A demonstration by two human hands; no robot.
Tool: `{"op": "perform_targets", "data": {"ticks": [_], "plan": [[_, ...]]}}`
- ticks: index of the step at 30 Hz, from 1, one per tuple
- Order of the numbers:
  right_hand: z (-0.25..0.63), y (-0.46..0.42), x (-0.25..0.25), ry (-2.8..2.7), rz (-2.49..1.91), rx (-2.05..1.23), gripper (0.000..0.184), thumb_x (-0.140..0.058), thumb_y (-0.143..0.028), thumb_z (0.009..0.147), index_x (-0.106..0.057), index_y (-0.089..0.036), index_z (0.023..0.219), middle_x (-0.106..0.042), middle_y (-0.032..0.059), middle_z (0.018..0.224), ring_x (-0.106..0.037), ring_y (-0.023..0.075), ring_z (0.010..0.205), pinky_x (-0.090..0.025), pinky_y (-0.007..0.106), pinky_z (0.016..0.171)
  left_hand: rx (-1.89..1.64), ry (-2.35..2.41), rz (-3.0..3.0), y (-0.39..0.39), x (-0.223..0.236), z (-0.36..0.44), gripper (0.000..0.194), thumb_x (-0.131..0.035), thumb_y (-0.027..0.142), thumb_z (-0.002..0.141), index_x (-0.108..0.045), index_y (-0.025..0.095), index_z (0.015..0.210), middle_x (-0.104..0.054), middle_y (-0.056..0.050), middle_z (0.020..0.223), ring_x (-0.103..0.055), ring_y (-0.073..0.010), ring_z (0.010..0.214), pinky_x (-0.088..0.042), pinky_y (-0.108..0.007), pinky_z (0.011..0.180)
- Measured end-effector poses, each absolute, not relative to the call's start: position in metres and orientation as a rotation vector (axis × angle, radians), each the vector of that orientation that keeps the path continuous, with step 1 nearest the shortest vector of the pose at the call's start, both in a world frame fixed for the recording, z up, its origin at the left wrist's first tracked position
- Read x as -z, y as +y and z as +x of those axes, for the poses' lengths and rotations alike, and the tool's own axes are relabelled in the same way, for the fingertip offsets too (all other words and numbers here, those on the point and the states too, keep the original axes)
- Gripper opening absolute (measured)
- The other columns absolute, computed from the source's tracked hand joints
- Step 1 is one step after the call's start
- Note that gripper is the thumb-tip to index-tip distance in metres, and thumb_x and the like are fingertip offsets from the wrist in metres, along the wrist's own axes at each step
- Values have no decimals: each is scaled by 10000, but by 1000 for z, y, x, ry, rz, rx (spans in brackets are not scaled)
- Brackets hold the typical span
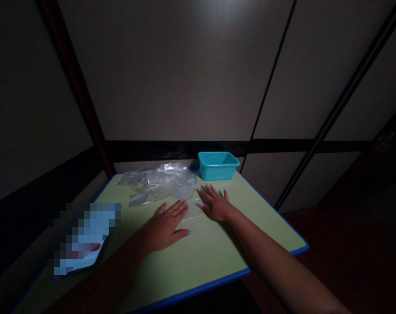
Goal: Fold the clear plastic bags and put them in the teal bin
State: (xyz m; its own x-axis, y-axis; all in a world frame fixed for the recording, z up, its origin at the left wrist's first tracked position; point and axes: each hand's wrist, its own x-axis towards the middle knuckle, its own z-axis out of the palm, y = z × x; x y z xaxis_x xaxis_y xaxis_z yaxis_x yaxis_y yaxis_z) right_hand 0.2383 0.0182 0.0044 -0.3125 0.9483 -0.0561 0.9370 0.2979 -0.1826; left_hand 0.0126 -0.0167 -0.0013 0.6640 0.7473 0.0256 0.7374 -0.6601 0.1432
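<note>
My left hand [168, 224] lies palm down over the middle of the table, its fingers stretched out and the thumb apart. Opposite it, my right hand [216, 205] is also palm down with spread fingers. Between the two hands a small, flat, clear plastic piece [193, 210] lies on the tabletop; it looks like a thin bag or sheet. My fingertips are at its edges, and part of it is hidden under my left hand. Just beyond my hands rests a heap of crumpled clear plastic bags [161, 183].
A turquoise plastic basket [219, 171] stands at the table's back edge. To the left lies a blurred, light-blue book or packet [89, 240]. The pale green table [198, 266] has a blue rim and stands against panelled cabinet doors [178, 78]. The room is dim.
</note>
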Motion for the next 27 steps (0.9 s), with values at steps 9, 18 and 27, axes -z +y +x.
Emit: {"op": "perform_targets", "data": {"ticks": [9,18,27], "plan": [[232,14,-4,-2530,-1724,-378,686,-285,-582,862,-63,-288,1441,45,73,1503,71,255,1370,43,643,982,-238,1681,2656,-7,15,7,505,-331,420,903,-298,284,1388,-214,-85,1477,-142,-264,1365,-148,-570,1034],[251,26,-9,-2418,-2018,-408,640,-324,-461,882,-65,-286,1440,42,82,1507,65,271,1368,-39,674,964,-101,1740,2524,-3,13,-3,544,-299,565,873,-247,387,1384,-162,-83,1497,-44,-349,1359,-167,-654,971],[259,35,-5,-2169,-2098,-246,560,-331,-271,874,-204,-255,1419,-103,94,1507,-56,260,1370,-73,652,980,-357,1675,2668,-2,8,0,599,-357,480,872,-217,280,1419,-167,-96,1498,-83,-320,1368,-206,-591,1006]]}}
